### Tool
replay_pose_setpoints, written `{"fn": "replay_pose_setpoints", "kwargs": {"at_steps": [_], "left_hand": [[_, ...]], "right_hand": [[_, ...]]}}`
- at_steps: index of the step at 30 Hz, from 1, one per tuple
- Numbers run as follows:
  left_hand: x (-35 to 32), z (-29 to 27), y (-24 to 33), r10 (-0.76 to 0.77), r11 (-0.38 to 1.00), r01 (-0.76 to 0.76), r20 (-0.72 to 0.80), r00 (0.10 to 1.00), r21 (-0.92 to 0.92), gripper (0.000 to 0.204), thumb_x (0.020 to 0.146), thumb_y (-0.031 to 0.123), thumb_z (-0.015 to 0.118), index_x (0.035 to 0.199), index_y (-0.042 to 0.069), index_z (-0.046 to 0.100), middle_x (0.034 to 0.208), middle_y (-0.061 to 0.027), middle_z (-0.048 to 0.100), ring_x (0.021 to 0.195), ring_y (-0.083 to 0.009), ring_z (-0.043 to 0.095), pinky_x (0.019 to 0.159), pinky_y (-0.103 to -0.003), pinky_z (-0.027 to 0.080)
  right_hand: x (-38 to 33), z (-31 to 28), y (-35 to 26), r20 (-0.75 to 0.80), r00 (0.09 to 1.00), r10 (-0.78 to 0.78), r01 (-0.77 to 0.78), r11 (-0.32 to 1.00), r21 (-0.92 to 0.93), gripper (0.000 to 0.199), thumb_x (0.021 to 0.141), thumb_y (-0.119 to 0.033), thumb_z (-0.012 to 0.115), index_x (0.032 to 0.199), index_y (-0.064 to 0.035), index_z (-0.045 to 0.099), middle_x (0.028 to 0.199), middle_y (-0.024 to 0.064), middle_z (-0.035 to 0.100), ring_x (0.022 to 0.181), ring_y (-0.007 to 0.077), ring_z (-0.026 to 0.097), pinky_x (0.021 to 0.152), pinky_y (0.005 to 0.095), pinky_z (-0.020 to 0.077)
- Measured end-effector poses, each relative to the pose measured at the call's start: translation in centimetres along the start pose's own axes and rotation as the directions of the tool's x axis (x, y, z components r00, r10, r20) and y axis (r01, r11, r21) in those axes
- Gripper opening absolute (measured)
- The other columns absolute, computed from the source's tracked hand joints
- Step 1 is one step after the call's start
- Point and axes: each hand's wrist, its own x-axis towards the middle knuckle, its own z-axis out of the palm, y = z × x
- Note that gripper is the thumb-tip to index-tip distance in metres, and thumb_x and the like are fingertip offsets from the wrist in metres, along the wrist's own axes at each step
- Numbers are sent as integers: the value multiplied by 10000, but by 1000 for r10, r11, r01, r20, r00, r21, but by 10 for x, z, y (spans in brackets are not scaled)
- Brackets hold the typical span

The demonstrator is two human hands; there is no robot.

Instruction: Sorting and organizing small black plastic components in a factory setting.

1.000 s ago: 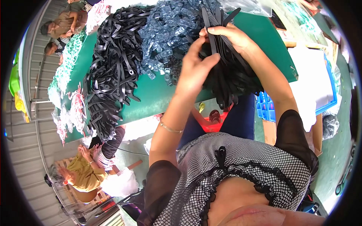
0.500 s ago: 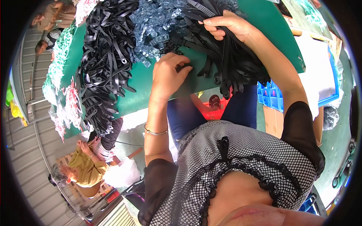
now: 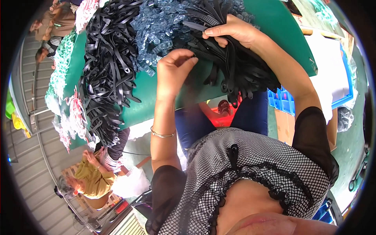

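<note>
My right hand (image 3: 239, 33) is closed around a bundle of black ribbed straps (image 3: 244, 69) at the table's near edge. One strap's ribbed end sticks out past the thumb toward the left, and the looped ends hang down in front of me. My left hand (image 3: 169, 75) is raised just left of the bundle with thumb and fingers pinched. A tiny dark bit shows at its fingertips, too small to name. Beyond the left hand lies a heap of clear bluish plastic buckles (image 3: 156, 37).
A long pile of black straps (image 3: 111, 58) covers the left of the green table (image 3: 274, 19). Green and pink-white bundles (image 3: 76, 111) lie along its far left. Blue crates (image 3: 282, 100) and a cardboard box (image 3: 285, 125) stand at right. A seated person (image 3: 94, 176) works at lower left.
My left hand has lifted slightly and drawn back a little, its pinch now more in sight. The right hand has shifted slightly left, still gripping the straps.
</note>
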Motion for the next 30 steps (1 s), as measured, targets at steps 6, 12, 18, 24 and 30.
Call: {"fn": "replay_pose_setpoints", "kwargs": {"at_steps": [6, 12, 18, 24, 30], "left_hand": [[19, 1, -4, -14, 927, -7, -53, 998, -374, 151, 726, -46, 661, 864, -1, 619, 759, -59, 633, 654, -96, 577, 591, -201, 455], [26, 10, 2, -55, 848, -16, -119, 991, -529, 110, 824, 36, 590, 917, -22, 597, 844, -116, 642, 654, -133, 605, 582, -224, 498], [30, 6, -7, -78, 525, 71, 35, 996, -848, 139, 868, 96, 542, 939, -19, 574, 824, -93, 618, 659, -132, 551, 592, -234, 469], [33, 3, -11, -61, 378, 190, 180, 982, -906, 153, 867, 127, 546, 940, -4, 577, 811, -87, 615, 668, -127, 527, 600, -229, 438], [31, 6, -7, -77, 431, 179, 162, 984, -885, 149, 866, 123, 543, 944, 1, 578, 800, -94, 628, 642, -133, 542, 582, -244, 449]], "right_hand": [[-2, 8, -4, 27, 998, -55, 55, 998, 9, 260, 710, -209, 688, 837, -16, 569, 585, 14, 500, 445, 81, 420, 456, 226, 343], [-2, 5, -4, -7, 1000, -12, 12, 1000, 13, 193, 695, -184, 689, 644, -33, 579, 554, 32, 524, 435, 97, 450, 451, 236, 357], [-2, 8, -5, -11, 999, -39, 38, 999, -38, 200, 697, -188, 686, 623, -45, 568, 518, 20, 505, 423, 96, 463, 424, 234, 348], [-3, 9, -4, -40, 998, -40, 38, 998, -39, 185, 695, -176, 690, 635, -45, 573, 518, 19, 507, 427, 91, 472, 410, 228, 348], [-4, 10, -5, -34, 999, -42, 40, 998, -48, 167, 703, -157, 684, 648, -41, 576, 532, 21, 517, 431, 87, 476, 409, 222, 352]]}}
